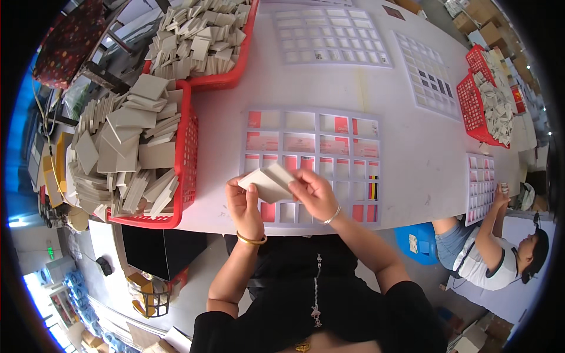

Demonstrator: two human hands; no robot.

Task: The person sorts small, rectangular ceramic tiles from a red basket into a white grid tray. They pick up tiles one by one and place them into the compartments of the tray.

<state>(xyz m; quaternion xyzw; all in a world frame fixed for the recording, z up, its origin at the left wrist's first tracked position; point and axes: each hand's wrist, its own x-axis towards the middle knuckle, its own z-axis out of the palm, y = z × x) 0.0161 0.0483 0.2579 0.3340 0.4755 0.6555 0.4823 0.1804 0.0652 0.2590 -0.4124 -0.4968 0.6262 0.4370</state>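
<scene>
My left hand, with a gold bangle at its wrist, pinches pale grey board pieces between thumb and fingers. My right hand, wearing a thin silver bracelet, grips the right side of the same pieces, which are stacked and fanned slightly apart. How many there are, I cannot tell. Under both hands lies a white tray divided into a grid of compartments. Pink and white printed sheets show in many of them, and one at the right has black, yellow and red stripes. My hands hide part of its lower rows.
Red baskets heaped with pale board pieces stand at the left. Farther back lie more white grid trays. Beyond them at the right are red baskets. A co-worker handles another grid tray there.
</scene>
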